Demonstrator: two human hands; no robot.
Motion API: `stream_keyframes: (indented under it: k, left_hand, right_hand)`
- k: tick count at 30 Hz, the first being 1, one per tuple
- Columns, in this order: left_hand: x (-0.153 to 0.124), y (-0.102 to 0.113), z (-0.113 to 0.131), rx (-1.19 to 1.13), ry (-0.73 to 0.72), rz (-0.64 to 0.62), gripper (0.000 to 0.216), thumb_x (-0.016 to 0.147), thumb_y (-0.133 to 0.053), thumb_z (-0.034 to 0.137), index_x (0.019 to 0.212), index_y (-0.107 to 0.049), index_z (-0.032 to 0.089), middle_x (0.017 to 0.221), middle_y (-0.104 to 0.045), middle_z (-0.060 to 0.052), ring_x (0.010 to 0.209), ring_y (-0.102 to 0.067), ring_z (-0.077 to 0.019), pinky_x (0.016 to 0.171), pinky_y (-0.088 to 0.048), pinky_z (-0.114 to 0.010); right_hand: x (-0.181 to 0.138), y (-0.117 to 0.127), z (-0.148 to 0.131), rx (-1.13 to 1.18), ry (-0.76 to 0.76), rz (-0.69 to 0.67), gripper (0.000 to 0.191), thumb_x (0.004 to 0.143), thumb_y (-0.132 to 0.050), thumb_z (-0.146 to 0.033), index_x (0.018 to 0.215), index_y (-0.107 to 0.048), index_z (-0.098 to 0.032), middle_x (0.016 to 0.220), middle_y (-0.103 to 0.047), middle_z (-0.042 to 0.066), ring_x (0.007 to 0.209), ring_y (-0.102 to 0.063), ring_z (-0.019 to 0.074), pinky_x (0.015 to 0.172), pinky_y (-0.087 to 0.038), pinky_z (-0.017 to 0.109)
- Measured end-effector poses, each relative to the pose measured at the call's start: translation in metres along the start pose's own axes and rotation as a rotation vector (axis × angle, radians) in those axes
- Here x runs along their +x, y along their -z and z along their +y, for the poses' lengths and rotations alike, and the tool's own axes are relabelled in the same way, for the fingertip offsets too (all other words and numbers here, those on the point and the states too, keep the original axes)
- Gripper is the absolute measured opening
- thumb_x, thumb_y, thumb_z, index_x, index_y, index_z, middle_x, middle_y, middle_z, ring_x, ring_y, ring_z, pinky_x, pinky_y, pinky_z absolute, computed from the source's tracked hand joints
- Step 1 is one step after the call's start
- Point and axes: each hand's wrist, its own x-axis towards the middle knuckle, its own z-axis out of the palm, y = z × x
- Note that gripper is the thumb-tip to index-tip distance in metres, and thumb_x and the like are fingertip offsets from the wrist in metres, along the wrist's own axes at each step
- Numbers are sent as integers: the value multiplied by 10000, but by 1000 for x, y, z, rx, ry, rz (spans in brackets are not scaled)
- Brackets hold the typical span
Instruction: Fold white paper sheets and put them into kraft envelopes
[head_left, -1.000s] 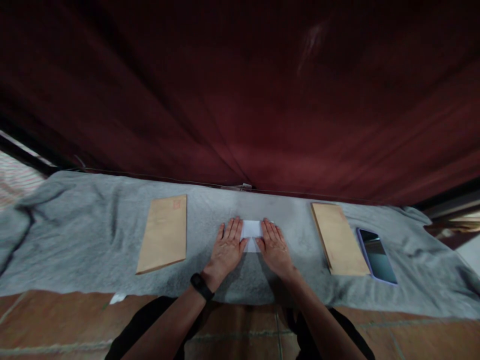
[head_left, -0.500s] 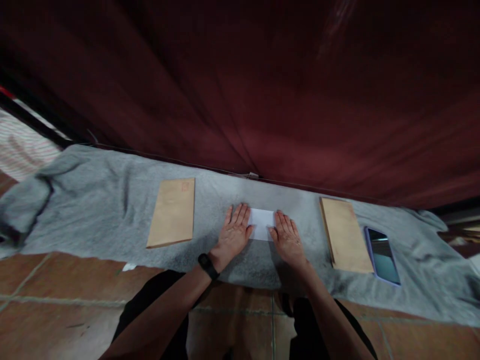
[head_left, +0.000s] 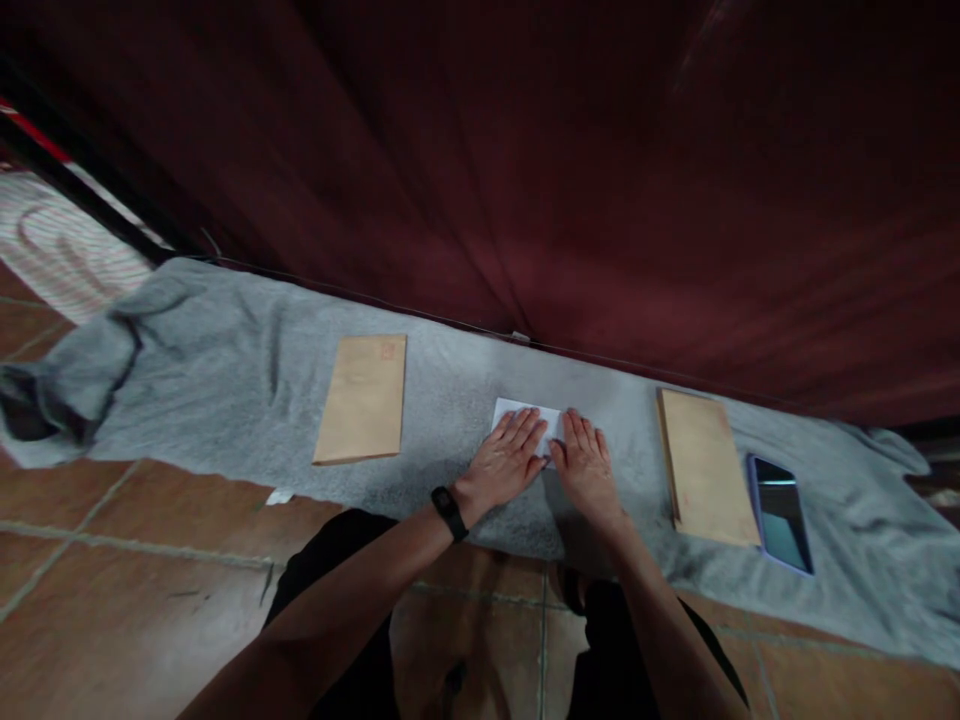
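A small folded white paper (head_left: 525, 412) lies on the grey cloth (head_left: 225, 380) in front of me. My left hand (head_left: 507, 462), with a black band on its wrist, lies flat on the paper's left part with fingers stretched out. My right hand (head_left: 589, 468) lies flat beside it over the paper's right part, fingers extended. The two hands nearly touch and hide most of the paper; only its far edge shows.
A brown envelope (head_left: 364, 398) lies on the cloth to the left. Another brown envelope (head_left: 708, 465) lies to the right, with a phone (head_left: 781, 512) in a lilac case beside it. A dark red curtain (head_left: 525, 170) hangs behind. Brown floor tiles (head_left: 112, 580) lie in front.
Both hands have slid together over the white paper, which showed between them before and is now mostly covered. The camera view has shifted and tilted.
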Motion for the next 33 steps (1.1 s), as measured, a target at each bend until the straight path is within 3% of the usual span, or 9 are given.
stream_keyframes:
  k: [9,13,19,25,33]
  left_hand:
    - [1,-1,1,45,-31,-59,570,1039,-365,306,1562,-310,87,1624,-321,-182,1533,-248,-258,1265,-164,-492]
    - [0,-5,1,73,-30,-63,600,1020,-384,251,1584,-255,96,1642,-286,-172,1535,-242,-252,1265,-176,-487]
    - [-2,-7,-3,74,16,-34,620,1004,-344,227,1584,-220,47,1639,-284,-183,1539,-228,-238,1260,-202,-447]
    - [-4,-5,-7,65,61,-1,625,978,-310,193,1582,-231,50,1630,-315,-173,1537,-234,-231,1264,-185,-460]
    - [-8,-2,-20,42,137,50,582,1006,-349,272,1547,-327,57,1620,-344,-169,1528,-265,-253,1260,-209,-449]
  right_hand:
    - [13,-1,-38,265,187,-71,563,1078,-238,-377,1575,-318,-124,1619,-361,126,1517,-287,211,1238,-297,462]
    - [12,-6,-48,263,153,-72,574,1080,-234,-390,1601,-255,-149,1629,-342,117,1523,-276,211,1248,-280,471]
    - [13,-10,-45,210,86,-73,588,1083,-204,-404,1606,-226,-135,1640,-314,122,1528,-262,203,1252,-252,463]
    - [12,-11,-44,139,139,-54,576,1081,-216,-381,1606,-235,-144,1624,-352,111,1518,-285,206,1246,-254,456]
    - [7,-13,-34,18,158,-23,551,1073,-288,-343,1579,-308,-127,1611,-367,151,1507,-310,253,1216,-278,506]
